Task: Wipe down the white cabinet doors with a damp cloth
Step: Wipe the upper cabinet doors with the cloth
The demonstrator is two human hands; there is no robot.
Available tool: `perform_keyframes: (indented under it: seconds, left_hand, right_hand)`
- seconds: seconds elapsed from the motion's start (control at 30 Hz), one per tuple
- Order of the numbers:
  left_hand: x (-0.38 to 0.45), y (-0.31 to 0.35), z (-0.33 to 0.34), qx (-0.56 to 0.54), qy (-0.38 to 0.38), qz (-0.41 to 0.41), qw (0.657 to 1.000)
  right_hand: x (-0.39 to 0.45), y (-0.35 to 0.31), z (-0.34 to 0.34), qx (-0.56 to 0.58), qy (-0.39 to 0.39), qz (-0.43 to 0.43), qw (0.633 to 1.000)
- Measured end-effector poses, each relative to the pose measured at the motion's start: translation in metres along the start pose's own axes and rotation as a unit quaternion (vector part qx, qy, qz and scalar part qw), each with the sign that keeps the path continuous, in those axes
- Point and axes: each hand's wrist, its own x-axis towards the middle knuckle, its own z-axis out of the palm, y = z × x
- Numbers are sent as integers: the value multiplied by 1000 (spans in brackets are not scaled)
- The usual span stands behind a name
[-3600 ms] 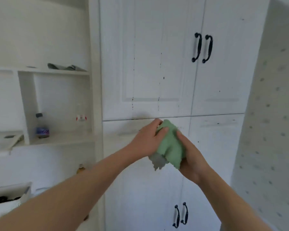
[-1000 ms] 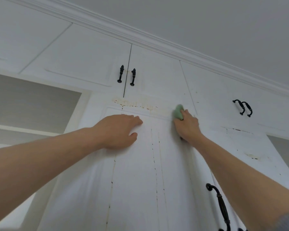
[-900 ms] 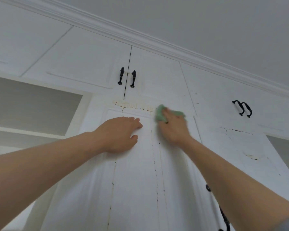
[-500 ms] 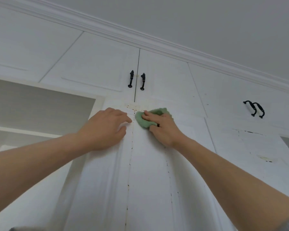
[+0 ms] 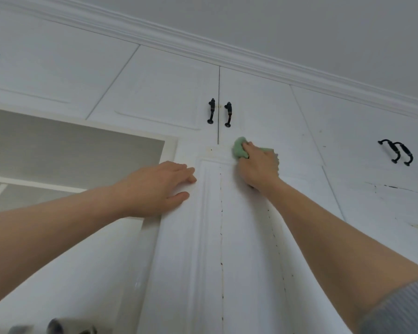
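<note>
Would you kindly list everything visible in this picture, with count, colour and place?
Cloth: one, green, pressed on the top rail of the tall door.
Tall cabinet door: one, white with dark specks, centre.
Upper cabinet doors: several, white, in a row under the moulding.
Door handles: two pairs, black, one centre top, one far right; another is partly cut off at the left edge.
Crown moulding: one, white, along the ceiling.
Open shelf niche: one, grey-white inside, left.
Left hand: one, fingers flat on the door's left edge.
Right hand: one, holds the cloth; grey sleeve at lower right.
</note>
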Motion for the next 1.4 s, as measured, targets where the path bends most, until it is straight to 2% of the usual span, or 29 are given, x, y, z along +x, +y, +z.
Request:
perform_keyframes:
  seconds: [0.07,0.13,0.17,0.23,0.3,0.33,0.37,0.43,0.5,0.57,0.63,0.7,0.73,0.77,0.83,0.87,0.93,1.03,1.07,1.2,1.27,1.33,1.4]
  left_hand:
    - [-3,-3,3,-9,2,9,1000]
    - [-6,-4,7,-16,26,26,999]
    - [-6,-3,8,-26,35,25,999]
    - [-6,-3,7,-58,51,11,997]
    - [-5,-4,4,-63,63,9,996]
    - [-4,-3,4,-60,63,10,996]
    - [-4,-3,3,-61,63,9,996]
    - [-6,-4,3,-63,68,9,996]
    - [-8,-5,3,-58,70,14,996]
    - [-10,-5,1,-54,59,15,997]
    - [-11,-5,-1,-59,45,11,997]
    - [-10,-7,-2,-60,41,10,997]
    - [-10,-8,-2,-61,43,6,997]
    - [-9,-8,-2,-61,48,3,997]
    - [-7,-6,-1,-70,65,-3,995]
    - [-7,-6,0,-81,73,-8,994]
    - [-7,-4,0,-113,77,-19,990]
    - [-10,-3,0,-133,66,-28,989]
    - [-11,-5,0,-137,63,-31,988]
    - [-11,-7,-1,-131,52,-39,989]
    - [-12,-6,-1,-131,44,-43,990]
    - [-12,-7,-1,-137,28,-46,989]
    - [-12,-9,-2,-149,13,-46,988]
  right_hand:
    - [-15,-17,8,44,-25,-95,994]
    - [-23,-26,25,53,-118,-197,972]
    - [-18,-26,28,59,-136,-205,968]
    - [-1,-27,22,90,-108,-128,982]
    - [12,-32,18,21,-64,-62,996]
    - [10,-39,19,-12,-59,-69,996]
    - [4,-47,24,-11,-69,-113,991]
    - [-23,-64,36,59,-123,-215,967]
    - [-41,-58,36,91,-137,-246,955]
    - [-42,-34,24,77,-78,-202,973]
    - [-37,-7,6,-5,0,-97,995]
    - [-40,5,1,-22,42,0,999]
    - [-45,1,4,-2,46,-10,999]
    - [-53,-7,10,13,38,-67,997]
    - [-63,-18,17,20,-20,-199,980]
    - [-60,-18,17,20,-48,-226,973]
    - [-46,-7,9,-12,-44,-195,980]
    - [-34,6,0,-35,24,-56,998]
    - [-36,-1,3,-32,20,-58,998]
    - [-56,-41,18,-12,-82,-201,976]
    - [-58,-32,20,-34,-88,-210,973]
    - [-54,-11,16,-90,-40,-147,984]
    - [-52,0,9,-113,1,-46,993]
